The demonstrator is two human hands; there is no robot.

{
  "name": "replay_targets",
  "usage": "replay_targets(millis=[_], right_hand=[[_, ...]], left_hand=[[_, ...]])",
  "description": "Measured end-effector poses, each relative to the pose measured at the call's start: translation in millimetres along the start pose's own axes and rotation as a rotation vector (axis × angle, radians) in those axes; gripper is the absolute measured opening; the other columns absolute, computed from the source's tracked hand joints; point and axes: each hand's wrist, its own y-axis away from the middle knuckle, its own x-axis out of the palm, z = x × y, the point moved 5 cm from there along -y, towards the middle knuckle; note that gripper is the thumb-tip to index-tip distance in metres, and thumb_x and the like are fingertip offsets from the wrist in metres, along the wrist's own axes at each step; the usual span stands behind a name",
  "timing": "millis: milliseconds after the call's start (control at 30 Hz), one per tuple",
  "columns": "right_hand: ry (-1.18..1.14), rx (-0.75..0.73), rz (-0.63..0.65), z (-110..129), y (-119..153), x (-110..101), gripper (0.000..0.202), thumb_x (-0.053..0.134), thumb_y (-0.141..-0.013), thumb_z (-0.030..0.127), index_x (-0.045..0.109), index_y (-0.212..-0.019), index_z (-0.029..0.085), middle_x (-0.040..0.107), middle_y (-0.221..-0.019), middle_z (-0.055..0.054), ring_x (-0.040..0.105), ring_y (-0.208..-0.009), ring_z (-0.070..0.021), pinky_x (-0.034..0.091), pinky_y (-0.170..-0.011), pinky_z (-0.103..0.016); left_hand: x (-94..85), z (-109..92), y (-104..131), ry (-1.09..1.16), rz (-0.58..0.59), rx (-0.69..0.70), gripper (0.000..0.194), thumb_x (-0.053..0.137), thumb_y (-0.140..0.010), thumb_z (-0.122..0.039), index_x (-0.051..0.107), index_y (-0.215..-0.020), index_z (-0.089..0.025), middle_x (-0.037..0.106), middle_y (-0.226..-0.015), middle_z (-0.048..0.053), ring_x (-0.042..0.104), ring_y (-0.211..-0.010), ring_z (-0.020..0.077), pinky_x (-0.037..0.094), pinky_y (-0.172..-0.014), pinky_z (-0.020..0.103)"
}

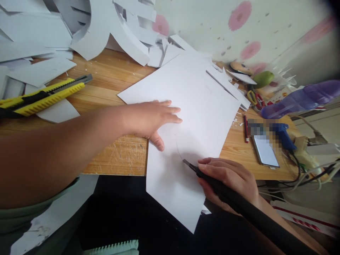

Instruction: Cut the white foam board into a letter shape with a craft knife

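In the head view, the right hand point(236, 175) is wrapped around a black knife point(225, 193). The knife slants up and left from that grip, its tip at the white paper point(196, 106). A thin bent line point(177, 147) runs on up and left of the tip. Past it, the left hand point(151, 118) lies flat on the paper, fingers spread, gripping nothing. The right hand is nearer the line's low end.

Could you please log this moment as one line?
left hand: flat on white sheet; right hand: holding black tool, tip at curved line; sheet: overhanging table
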Motion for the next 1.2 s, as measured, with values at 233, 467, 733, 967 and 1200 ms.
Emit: replay_targets(millis=[233,467,733,967,1200], right_hand=[[-0.071,-0.049,0.083,-9.8,5.8,-4.0,0.036,0.067,-0.08,0.013,0.059,-0.112,0.027,0.075,-0.075,0.0,0.075,-0.073,-0.0187,0.064,-0.075,-0.034],[-0.149,-0.109,0.163,-18.2,9.6,-9.1,0.035,0.066,-0.081,0.013,0.059,-0.113,0.023,0.074,-0.077,0.0,0.072,-0.069,-0.0165,0.062,-0.082,-0.036],[-0.251,-0.147,0.19,-24.9,18.6,-20.6,0.028,0.065,-0.08,0.009,0.06,-0.106,0.016,0.073,-0.075,-0.005,0.071,-0.07,-0.0169,0.061,-0.083,-0.034],[-0.306,-0.166,0.224,-24.9,21.8,-25.0,0.019,0.064,-0.082,0.008,0.061,-0.1,0.013,0.07,-0.075,-0.008,0.066,-0.069,-0.0155,0.058,-0.078,-0.032],[-0.318,-0.127,0.248,-24.6,27.6,-28.6,0.016,0.06,-0.083,0.009,0.061,-0.098,0.016,0.069,-0.076,-0.007,0.066,-0.071,-0.0159,0.055,-0.069,-0.028]], left_hand=[[2.5,4.6,-0.3,0.041,-0.016,0.006,0.101,0.076,-0.061,-0.065,0.036,-0.147,-0.031,0.019,-0.162,0.004,0.006,-0.149,0.0358,0.015,-0.117,0.049],[0.8,3.9,2.1,0.067,0.001,-0.015,0.1,0.078,-0.063,-0.061,0.035,-0.148,-0.031,0.018,-0.162,0.004,0.005,-0.148,0.0371,0.016,-0.117,0.049],[1.2,5.1,2.2,0.108,-0.002,-0.013,0.097,0.077,-0.066,-0.06,0.036,-0.148,-0.029,0.018,-0.162,0.005,0.006,-0.148,0.0399,0.013,-0.116,0.052],[2.7,8.0,1.9,0.124,-0.012,0.017,0.096,0.073,-0.068,-0.064,0.036,-0.148,-0.027,0.02,-0.162,0.007,0.005,-0.147,0.0423,0.01,-0.115,0.055],[2.7,8.5,3.6,0.087,-0.027,0.028,0.096,0.073,-0.069,-0.065,0.034,-0.149,-0.029,0.02,-0.162,0.006,0.005,-0.148,0.0401,0.013,-0.115,0.053]])
